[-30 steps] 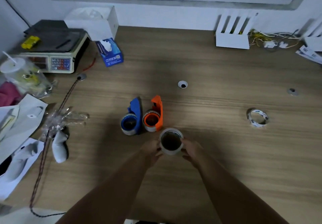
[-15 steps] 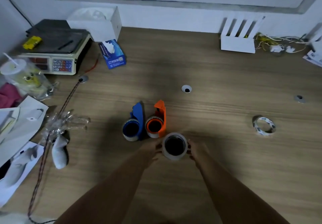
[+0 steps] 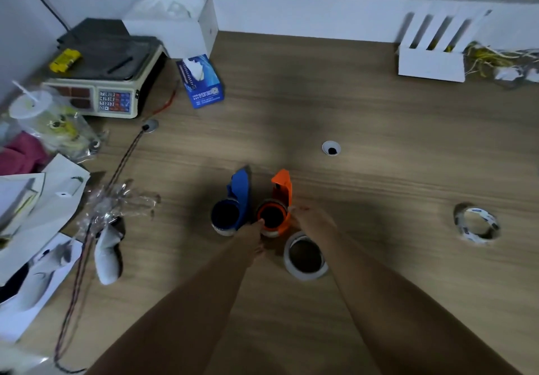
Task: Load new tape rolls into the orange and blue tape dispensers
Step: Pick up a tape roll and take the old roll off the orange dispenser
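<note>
An orange tape dispenser (image 3: 277,202) is standing at the middle of the wooden bench (image 3: 379,147), its long axis running away from the person: the round hub end, carrying what looks like a thin or spent roll, is facing the camera, and the pointed cutter end is aiming toward the far wall. A blue tape dispenser (image 3: 234,199) is sitting just beside it on the left, lying the same way, its tip leaning slightly left.

Both hands are now closing in on the orange dispenser. The left hand (image 3: 252,236) is reaching a fingertip to the near rim of the hub; the right hand (image 3: 313,221) is touching the dispenser's right side, fingers loosely curled. Neither is yet gripping anything. Half a second ago the same hands were cupping the new tape roll (image 3: 304,255); that roll is now resting released on the bench, hole up, just in front of the orange dispenser and under the right wrist.

The switch suggests the person is turning from fetching the roll to opening or emptying the orange dispenser, so loading is likely only beginning, with the blue one untouched.

Further out, a nearly spent printed tape ring (image 3: 478,224) is lying well apart to the right, and a weighing scale (image 3: 102,82) and tissue pack (image 3: 201,82) are sitting at the far left.
</note>
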